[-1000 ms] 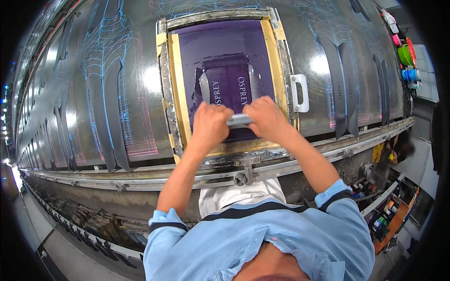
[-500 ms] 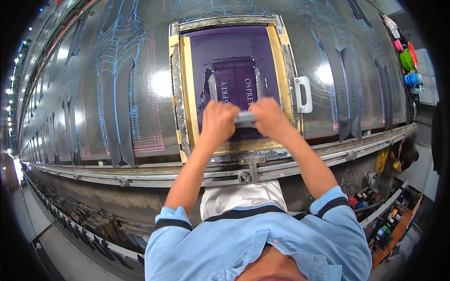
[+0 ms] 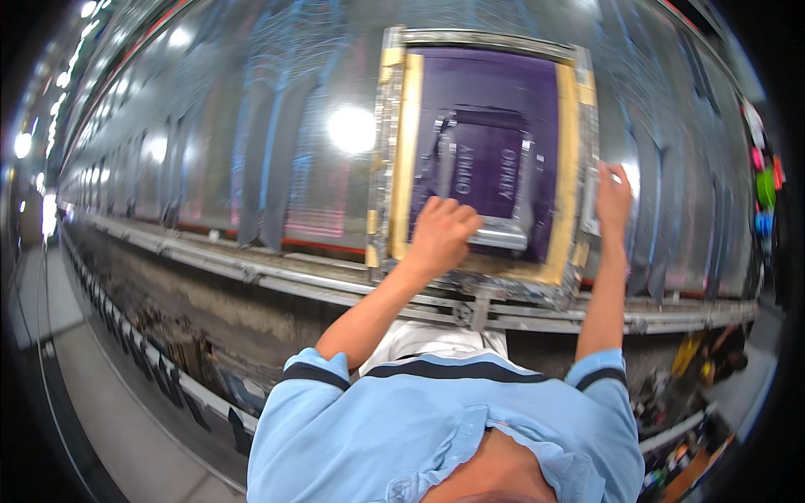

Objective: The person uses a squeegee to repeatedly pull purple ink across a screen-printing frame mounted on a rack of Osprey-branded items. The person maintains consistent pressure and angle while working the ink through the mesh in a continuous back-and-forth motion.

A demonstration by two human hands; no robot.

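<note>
Both arms reach forward; the left hand [image 3: 442,235] is curled into a fist, the right hand [image 3: 613,199] is raised with fingers closed.

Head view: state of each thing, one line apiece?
Screen frame: lying flat on the long table, yellow tape round its purple mesh.
Squeegee: on the mesh at the near edge, gripped.
Left hand: fingers closed on the squeegee.
Right hand: on the white handle at the frame's right side.
Long table: glossy, with lamp glare.
</note>
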